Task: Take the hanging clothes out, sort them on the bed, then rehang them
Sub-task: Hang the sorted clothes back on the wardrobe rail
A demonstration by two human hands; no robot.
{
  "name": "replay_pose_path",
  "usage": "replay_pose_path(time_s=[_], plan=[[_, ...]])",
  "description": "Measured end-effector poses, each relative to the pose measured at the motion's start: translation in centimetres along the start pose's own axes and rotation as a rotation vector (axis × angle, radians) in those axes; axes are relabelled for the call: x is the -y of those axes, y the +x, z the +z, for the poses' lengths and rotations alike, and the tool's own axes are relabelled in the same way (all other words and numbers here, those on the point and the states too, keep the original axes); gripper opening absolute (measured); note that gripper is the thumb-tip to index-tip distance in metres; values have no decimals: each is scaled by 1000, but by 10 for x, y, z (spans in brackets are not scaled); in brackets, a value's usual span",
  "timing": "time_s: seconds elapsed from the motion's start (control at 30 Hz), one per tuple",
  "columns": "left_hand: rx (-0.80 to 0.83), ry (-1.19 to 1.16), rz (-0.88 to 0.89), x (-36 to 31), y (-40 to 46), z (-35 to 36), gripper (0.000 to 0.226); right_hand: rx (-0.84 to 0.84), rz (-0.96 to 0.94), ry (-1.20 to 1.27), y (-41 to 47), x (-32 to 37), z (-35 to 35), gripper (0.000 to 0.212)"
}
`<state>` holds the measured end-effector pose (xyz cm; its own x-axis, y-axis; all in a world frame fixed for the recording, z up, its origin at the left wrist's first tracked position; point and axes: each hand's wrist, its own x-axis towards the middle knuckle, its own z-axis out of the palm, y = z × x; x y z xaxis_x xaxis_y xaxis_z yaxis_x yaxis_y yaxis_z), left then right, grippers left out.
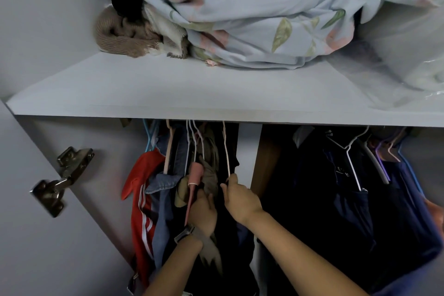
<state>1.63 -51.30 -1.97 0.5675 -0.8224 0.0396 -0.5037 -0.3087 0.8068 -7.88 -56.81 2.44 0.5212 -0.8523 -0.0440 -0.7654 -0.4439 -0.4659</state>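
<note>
Clearly I had barely begun: my right hand [241, 200] pinched a pale wire hanger [225, 149], my left hand [204, 211] gripped a pink one [194, 176], and the clothes [336, 187] hung in the wardrobe.

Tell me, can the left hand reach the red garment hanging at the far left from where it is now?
Probably yes: the left hand is among neighbouring hangers; only the denim garment hangs between it and the red garment.

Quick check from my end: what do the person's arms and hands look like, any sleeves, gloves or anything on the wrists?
Both forearms are bare, with no sleeves in view. No gloves on the left hand or the right hand. A grey strap lies by the left wrist, but I cannot tell whether it is worn or part of a garment. No rings visible.
</note>
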Motion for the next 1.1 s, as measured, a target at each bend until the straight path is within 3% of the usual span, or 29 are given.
replay_pose_path(time_s=[0.1, 0.17, 0.27, 0.33, 0.4, 0.47, 0.6, 0.77, 0.87, 0.97, 1.03, 1.1], plan=[[125, 91, 72, 4, -13, -7, 23, 90, 52, -19, 3, 3, 0, 31], [74, 80, 158, 5, -25, -19, 20, 149, 65, 27, 1, -1, -1, 29], [-238, -42, 215, 0, -36, -49, 20, 195, 45, 112, -14, -10, 0, 39], [-456, -11, 213, 1, -34, -71, 20, 94, 18, 106, -27, -13, 4, 56], [-546, 144, 133, 10, -21, -87, 28, -50, 7, 159, -40, -11, 10, 66], [-473, 306, 31, 20, -6, -96, 43, -148, -1, 229, -48, -8, 14, 68], [-131, 277, -44, 22, 13, -91, 44, -188, -34, 265, -57, -8, 15, 60], [-362, 236, -223, 40, 23, -103, 29, -188, 19, 235, -73, -43, -6, 51], [-359, 303, -266, 47, 26, -113, 32, -216, 103, 179, -80, -76, -23, 50], [-258, 358, -179, 24, 12, -106, 36, -236, 132, 158, -81, -95, -32, 48], [-359, 416, -80, 3, -1, -97, 48, -238, 104, 132, -78, -101, -36, 45], [-534, 445, 137, -29, -20, -85, 50, -213, 67, 68, -74, -107, -40, 42]])
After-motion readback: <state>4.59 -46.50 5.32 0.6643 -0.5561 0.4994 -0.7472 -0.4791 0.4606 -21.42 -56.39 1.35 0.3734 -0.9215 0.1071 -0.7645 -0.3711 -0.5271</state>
